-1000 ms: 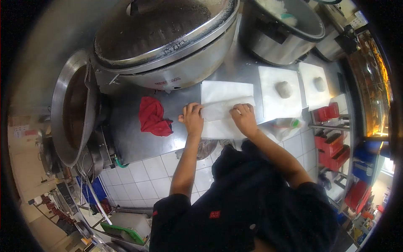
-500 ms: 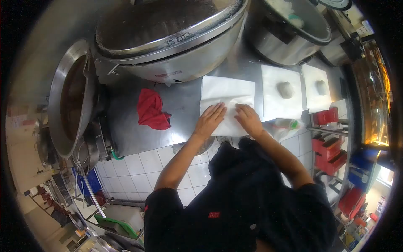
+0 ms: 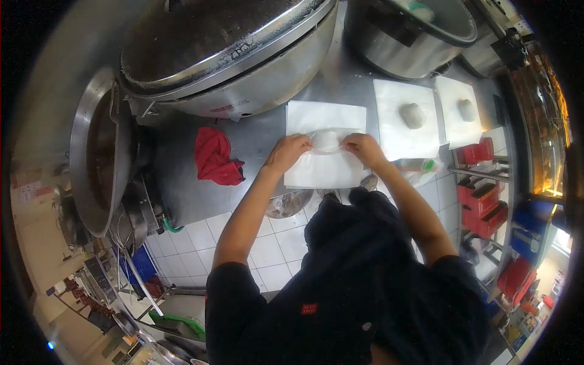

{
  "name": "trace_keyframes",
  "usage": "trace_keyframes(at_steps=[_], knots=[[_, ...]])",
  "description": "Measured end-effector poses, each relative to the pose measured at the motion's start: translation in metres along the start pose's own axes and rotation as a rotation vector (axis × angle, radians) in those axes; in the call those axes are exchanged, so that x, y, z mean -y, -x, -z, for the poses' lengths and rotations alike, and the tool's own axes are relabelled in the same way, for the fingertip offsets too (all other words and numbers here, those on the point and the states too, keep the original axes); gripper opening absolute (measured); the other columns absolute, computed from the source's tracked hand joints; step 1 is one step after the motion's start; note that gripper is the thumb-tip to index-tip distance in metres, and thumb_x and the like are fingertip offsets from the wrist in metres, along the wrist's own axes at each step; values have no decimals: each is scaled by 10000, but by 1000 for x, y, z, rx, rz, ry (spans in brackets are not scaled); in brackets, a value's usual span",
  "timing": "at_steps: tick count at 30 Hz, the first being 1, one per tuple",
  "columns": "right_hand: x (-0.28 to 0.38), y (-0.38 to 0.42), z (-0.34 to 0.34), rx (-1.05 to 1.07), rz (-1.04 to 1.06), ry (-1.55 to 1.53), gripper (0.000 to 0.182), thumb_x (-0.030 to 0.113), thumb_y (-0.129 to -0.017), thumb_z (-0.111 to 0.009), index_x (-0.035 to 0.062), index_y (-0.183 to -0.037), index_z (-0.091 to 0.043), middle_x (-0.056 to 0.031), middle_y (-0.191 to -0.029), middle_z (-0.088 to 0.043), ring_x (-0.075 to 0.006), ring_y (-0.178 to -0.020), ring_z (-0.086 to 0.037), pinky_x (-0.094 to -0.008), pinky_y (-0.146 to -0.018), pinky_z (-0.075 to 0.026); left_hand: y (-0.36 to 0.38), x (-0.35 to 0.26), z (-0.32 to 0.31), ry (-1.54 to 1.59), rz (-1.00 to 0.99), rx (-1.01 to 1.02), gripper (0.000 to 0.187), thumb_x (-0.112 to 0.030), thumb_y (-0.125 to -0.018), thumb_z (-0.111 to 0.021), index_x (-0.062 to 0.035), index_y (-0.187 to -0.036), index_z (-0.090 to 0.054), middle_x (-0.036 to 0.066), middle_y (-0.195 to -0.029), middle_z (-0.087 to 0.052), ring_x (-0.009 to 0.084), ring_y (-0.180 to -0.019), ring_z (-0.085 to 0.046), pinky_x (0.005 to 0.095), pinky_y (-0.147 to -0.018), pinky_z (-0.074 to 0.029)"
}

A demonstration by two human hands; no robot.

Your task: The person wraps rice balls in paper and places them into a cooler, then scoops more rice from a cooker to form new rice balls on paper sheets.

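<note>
At the far left, a wide metal pan [image 3: 82,159] with brown contents is seen, its opening tilted toward the right. To its right, a crumpled red cloth [image 3: 214,157] is laid on the metal tabletop [image 3: 182,198], in front of a large lidded cooker [image 3: 243,100].

Next, the left end of a wrapping [image 3: 327,141] is pinched by the left hand [image 3: 292,149], with thumb and fingertips brought together. The wrapping is placed between the two hands, over the middle of white paper sheets [image 3: 325,173] on the tabletop. Its long axis is run from left to right, roughly level with the near edge of the paper, and its ends are pointed at the two hands. It is whitish and slightly see-through, raised into a rounded bulge at the middle and drawn flatter and creased toward both ends. The right end is pinched by the right hand [image 3: 360,148], with fingers curled.

Farther right, a pale rounded lump [image 3: 413,115] is set on a white sheet [image 3: 404,143], and a smaller lump [image 3: 466,110] on another sheet [image 3: 462,132]. Behind them, an open pot [image 3: 401,45] is stood.
</note>
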State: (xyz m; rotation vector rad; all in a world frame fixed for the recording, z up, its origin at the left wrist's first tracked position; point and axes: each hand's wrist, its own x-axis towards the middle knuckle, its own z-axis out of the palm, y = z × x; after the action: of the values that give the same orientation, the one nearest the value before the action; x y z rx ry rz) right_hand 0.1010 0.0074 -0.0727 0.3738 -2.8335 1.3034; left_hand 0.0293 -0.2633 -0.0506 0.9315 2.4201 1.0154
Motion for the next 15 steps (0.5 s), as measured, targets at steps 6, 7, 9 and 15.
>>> trace_keyframes(at_steps=[6,7,9,15], knots=[[15,-43,13,314,-429,242,455,212,-761,-776,70,-1142,-574,-149,-960,-682,-299,-939,-651,-391,-799,-488,-49,28,-8,-76,30,160,258,-67,-794,-694,-41,-1033,-602,131,-925,-674,332,-851,-659,413,-769,-515],[24,-49,7,310,-427,243,455,212,-761,-776,70,-1142,-574,-149,-960,-682,-299,-939,-651,-391,-799,-488,-55,24,-9,-239,-73,146,257,-53,-800,-672,-38,-1046,-599,137,-944,-673,343,-869,-661,423,-783,-518],[43,-60,-8,291,-399,772,514,203,-744,-774,85,-1196,-559,-143,-1197,-607,-314,-1119,-580,-410,-897,-444,-63,-2,-10,-430,-34,154,239,-40,-808,-648,-39,-1043,-605,145,-973,-666,345,-892,-665,435,-795,-522],[52,-62,-34,420,-226,853,478,92,-794,-686,55,-1229,-491,-139,-1245,-491,-290,-1081,-610,-390,-859,-515,-57,-30,-14,-532,154,165,210,-15,-837,-584,-37,-1044,-614,159,-1028,-644,367,-943,-669,458,-821,-542]])
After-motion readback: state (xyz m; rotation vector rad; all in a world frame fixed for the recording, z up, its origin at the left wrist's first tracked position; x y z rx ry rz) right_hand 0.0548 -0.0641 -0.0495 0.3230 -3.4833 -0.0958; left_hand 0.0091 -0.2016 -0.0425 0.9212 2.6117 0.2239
